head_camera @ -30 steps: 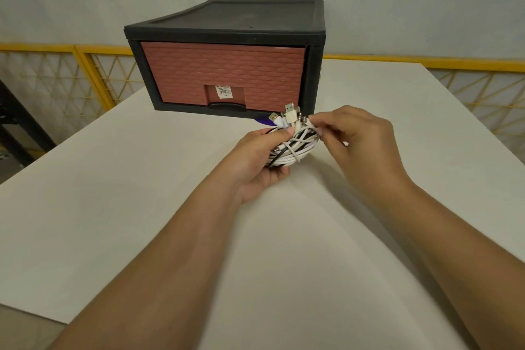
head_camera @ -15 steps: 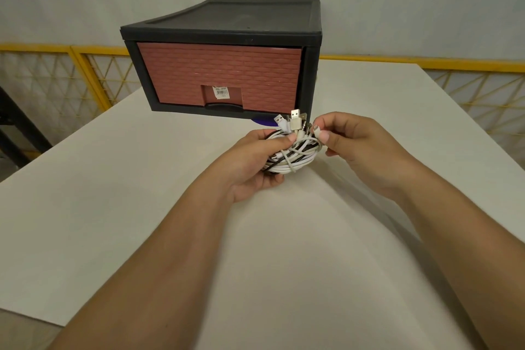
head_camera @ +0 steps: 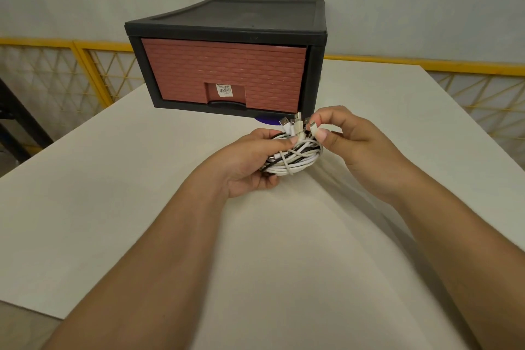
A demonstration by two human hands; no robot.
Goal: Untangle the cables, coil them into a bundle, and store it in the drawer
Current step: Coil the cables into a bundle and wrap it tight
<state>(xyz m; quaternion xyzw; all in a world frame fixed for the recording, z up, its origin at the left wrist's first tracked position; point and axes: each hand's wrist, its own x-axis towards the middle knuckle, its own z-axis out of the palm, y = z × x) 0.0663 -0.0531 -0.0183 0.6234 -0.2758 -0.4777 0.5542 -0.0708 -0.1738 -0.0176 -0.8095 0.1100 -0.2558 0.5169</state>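
A coiled bundle of white and black cables (head_camera: 294, 160) is held just above the white table (head_camera: 113, 193), in front of the drawer unit. My left hand (head_camera: 250, 162) grips the coil from the left, thumb across its top. Several USB plugs (head_camera: 294, 125) stick up from the coil. My right hand (head_camera: 358, 148) pinches one cable end (head_camera: 313, 126) between thumb and forefinger at the coil's upper right. The black drawer unit (head_camera: 227, 23) has a reddish brick-pattern drawer (head_camera: 224, 74), which is closed.
A purple object (head_camera: 268, 121) peeks out beneath the drawer unit's front right corner. Yellow lattice railing (head_camera: 71, 74) runs behind the table on both sides. A grey wall stands behind. The table's near-left corner edge (head_camera: 31, 310) lies close to my left forearm.
My right hand shifted from the coil's side up to a cable end and now pinches it higher. The left hand keeps its grip on the coil. My view moved a little.
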